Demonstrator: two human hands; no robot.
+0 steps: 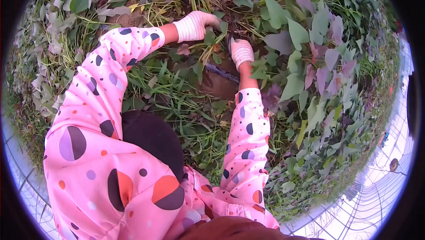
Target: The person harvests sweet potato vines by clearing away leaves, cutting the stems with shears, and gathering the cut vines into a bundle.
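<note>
Both my hands wear white knit gloves, and my sleeves are pink with coloured dots. My left hand (197,25) reaches forward into a tangle of green and purple-leaved vines (212,41) and is closed around a bunch of their stems. My right hand (242,53) is just right of it and lower, fisted around a small tool. The tool's dark curved blade (230,44) sticks out beside the glove, against the vine stems. Below the hands lies a patch of bare brown soil (219,85), crossed by a grey-blue strip (221,72).
Dense leafy vines (310,63) cover the ground to the right and ahead. Grass and dry leaves (57,32) lie at the left. A dark knee (152,136) is bent below my arms. A pale greenhouse frame (380,169) shows at the lower right edge.
</note>
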